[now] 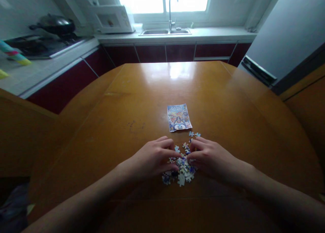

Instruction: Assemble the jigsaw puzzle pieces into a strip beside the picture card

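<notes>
A heap of small jigsaw pieces [183,172] lies on the round wooden table [142,101] close to me. My left hand [152,158] rests at the heap's left side, fingers curled down onto the pieces. My right hand [210,157] rests at the right side, its fingertips pinched at a piece near the top of the heap. The fingertips of both hands nearly meet over the pile. A few loose pieces [193,135] lie just beyond the hands. A small colourful picture card [178,117] lies flat further out.
Behind the table runs a kitchen counter with a sink and tap [170,23], a white microwave [111,20] and a hob with a black pan [54,25]. A grey fridge [286,33] stands at the right. Wooden chair backs flank the table.
</notes>
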`<state>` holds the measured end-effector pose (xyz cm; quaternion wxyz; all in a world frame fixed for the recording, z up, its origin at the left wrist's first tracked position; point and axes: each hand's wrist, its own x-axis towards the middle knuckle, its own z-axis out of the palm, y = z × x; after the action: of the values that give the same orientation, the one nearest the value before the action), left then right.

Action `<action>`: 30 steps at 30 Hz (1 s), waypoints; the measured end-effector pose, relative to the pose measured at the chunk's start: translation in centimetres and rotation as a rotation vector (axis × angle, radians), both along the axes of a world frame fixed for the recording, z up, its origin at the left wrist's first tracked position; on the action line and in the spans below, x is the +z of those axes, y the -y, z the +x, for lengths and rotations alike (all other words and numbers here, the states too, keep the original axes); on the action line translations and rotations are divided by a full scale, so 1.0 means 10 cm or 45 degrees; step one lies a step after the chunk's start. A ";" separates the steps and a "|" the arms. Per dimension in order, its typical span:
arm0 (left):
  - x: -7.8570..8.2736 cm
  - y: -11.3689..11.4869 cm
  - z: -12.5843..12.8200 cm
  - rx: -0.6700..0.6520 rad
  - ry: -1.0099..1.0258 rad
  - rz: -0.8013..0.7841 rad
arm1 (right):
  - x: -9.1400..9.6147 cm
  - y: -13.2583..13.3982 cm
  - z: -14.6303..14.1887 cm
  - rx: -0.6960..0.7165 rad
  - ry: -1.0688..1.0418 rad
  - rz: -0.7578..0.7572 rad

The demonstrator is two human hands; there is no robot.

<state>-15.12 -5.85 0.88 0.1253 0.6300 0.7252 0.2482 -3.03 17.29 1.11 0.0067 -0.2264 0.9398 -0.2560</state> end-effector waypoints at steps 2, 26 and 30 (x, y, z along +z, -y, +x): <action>-0.02 -0.02 0.06 0.031 -0.020 -0.028 | -0.03 0.01 -0.01 0.017 -0.013 0.035; -0.02 0.00 -0.02 0.142 0.128 0.106 | -0.15 -0.49 -0.28 -1.021 0.098 0.085; 0.04 0.02 -0.03 0.091 0.162 0.020 | -0.08 -0.38 -0.22 -0.818 -0.063 -0.035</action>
<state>-15.45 -6.03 1.30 0.1573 0.5877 0.7357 0.2977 -5.28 21.13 0.33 -0.1004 0.0755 0.9595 -0.2520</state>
